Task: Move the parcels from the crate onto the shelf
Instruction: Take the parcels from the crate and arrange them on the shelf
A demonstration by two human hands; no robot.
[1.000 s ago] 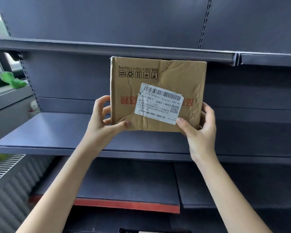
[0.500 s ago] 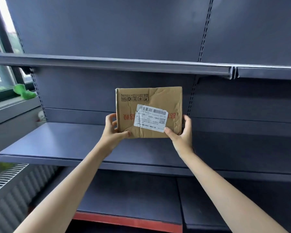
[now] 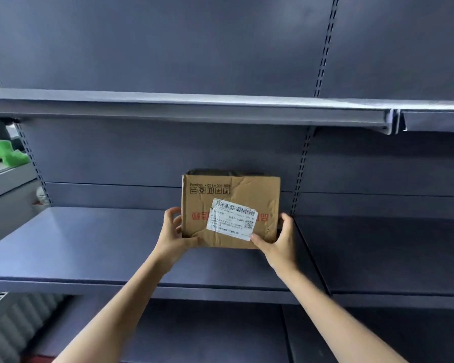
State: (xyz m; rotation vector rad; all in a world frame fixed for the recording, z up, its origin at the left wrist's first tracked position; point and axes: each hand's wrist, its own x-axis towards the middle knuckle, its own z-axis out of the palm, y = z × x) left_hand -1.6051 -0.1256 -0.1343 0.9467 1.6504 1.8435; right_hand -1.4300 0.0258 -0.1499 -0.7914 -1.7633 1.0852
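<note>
The creased brown cardboard parcel (image 3: pixel 231 205) hides most fingers of both hands behind its sides. Small print on its white shipping label (image 3: pixel 231 222) is unreadable. A green object (image 3: pixel 7 155) is cut off at the frame's left edge.

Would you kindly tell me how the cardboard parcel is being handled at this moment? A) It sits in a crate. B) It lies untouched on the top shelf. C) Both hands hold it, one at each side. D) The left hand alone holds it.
C: the left hand and right hand grip the parcel at opposite sides, over the middle shelf.
</note>
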